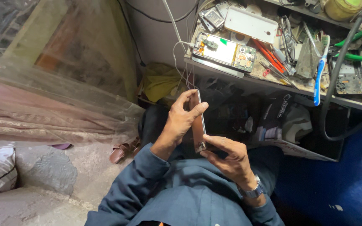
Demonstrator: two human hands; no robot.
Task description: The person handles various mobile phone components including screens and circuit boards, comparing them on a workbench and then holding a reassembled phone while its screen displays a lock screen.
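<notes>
I hold a slim phone (198, 127) edge-on between both hands, in front of my lap, its copper-coloured side facing me. My left hand (180, 121) wraps the phone's upper half, thumb and forefinger pinching its top end. My right hand (228, 155), with a metal watch (251, 192) on the wrist, grips the lower end with the thumb laid across it. Both sleeves are blue.
A cluttered workbench (231, 75) stands ahead with an opened phone (225, 52), a white phone (251, 24), a blue toothbrush (319, 79), green-handled pliers (355, 56), red screwdrivers (269, 54) and cables. A yellow cloth (160, 81), a brown sandal (122, 151) and plastic-covered fabric (42, 109) lie left.
</notes>
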